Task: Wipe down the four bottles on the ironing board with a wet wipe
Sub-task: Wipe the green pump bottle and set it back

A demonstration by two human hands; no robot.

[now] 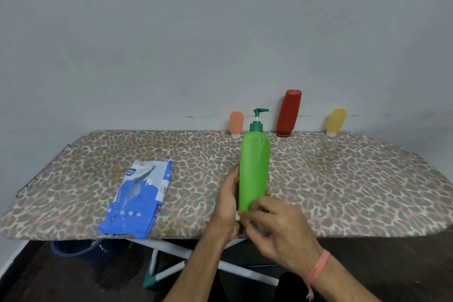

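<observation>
Four plastic bottles share the leopard-print fabric ironing board (343, 179): a tall smooth green pump bottle (253, 174) with a dark green dispenser head is held upright near the front edge, while a small rounded peach tube (236, 124), a red bottle (288, 113) standing on its cap and a small yellow tube (335, 121) stand along the far edge against the wall. The left hand (229, 200) wraps around the green bottle's side, and the right hand (279, 230), with a pink thread band at its wrist, closes on a white wet wipe (241, 218) pressed at the bottle's base. Lying flat to the left, a crinkled blue-and-white wipes pack (141, 197) reads "mee mee".
</observation>
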